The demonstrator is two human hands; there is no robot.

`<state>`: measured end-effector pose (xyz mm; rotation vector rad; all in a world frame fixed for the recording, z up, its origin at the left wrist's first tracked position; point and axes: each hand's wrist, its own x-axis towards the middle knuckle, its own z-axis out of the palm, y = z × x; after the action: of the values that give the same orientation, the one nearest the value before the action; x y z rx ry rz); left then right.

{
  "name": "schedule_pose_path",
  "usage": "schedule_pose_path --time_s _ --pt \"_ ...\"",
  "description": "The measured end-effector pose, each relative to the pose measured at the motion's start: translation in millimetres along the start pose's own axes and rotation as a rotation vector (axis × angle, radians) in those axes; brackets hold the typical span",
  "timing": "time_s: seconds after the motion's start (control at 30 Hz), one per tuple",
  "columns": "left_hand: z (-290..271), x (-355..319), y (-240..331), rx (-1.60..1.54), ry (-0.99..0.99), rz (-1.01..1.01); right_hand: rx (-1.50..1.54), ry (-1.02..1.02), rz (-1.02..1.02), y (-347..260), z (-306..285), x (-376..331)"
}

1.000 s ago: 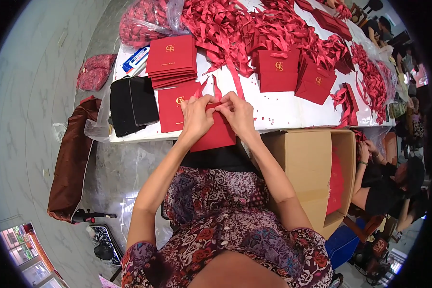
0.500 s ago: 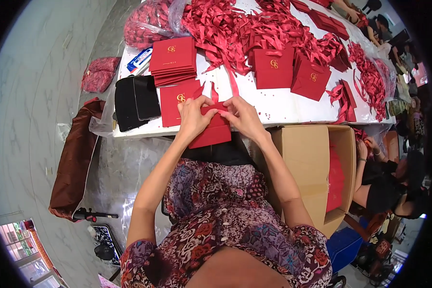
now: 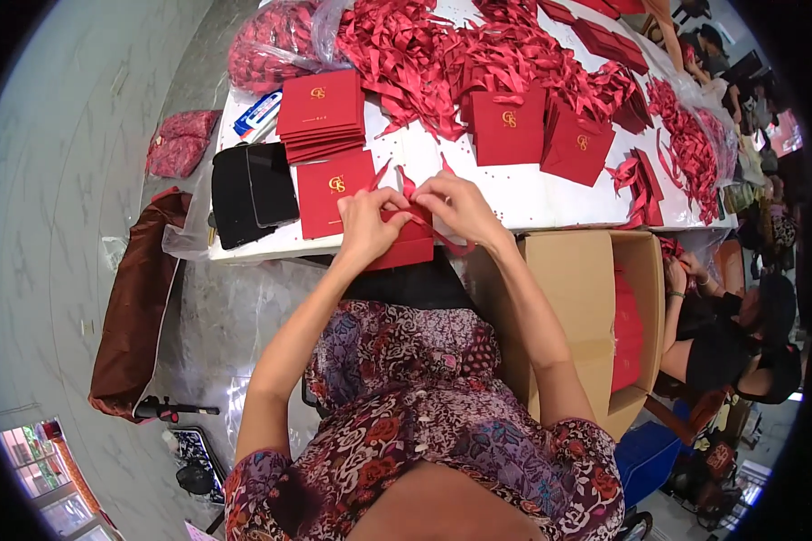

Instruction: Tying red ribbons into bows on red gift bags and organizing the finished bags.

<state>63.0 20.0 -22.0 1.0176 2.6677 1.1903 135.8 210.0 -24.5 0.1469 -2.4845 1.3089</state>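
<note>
At the near edge of the white table [image 3: 514, 194], my left hand [image 3: 365, 221] and my right hand [image 3: 460, 207] both grip a small red paper bag [image 3: 406, 248]. A red ribbon [image 3: 404, 185] runs between my fingers at the bag's top, its ends sticking up. A flat red bag with a gold emblem [image 3: 334, 189] lies just left of my left hand. Behind it sits a stack of flat red bags [image 3: 320, 113].
A heap of red ribbons [image 3: 442, 54] covers the far table, with standing red bags [image 3: 510, 126] in front. A black pouch [image 3: 253, 189] lies at the left. An open cardboard box [image 3: 595, 316] with red bags stands to my right; another person [image 3: 731, 334] sits beyond it.
My hands have stayed at the bag's top, working the ribbon with small finger movements. The bag has hardly moved.
</note>
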Motion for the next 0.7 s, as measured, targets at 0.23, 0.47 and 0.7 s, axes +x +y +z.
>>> schedule_pose_path --time_s 0.23,0.47,0.7 --pt "-15 -12 26 0.155 0.047 0.283 0.304 -0.438 0.205 11 -14 20" --pt "-23 1 32 0.217 0.051 0.393 0.330 -0.376 0.263 4 -11 31" --pt "-19 22 14 0.075 -0.046 0.312 0.123 0.069 0.471 12 9 47"
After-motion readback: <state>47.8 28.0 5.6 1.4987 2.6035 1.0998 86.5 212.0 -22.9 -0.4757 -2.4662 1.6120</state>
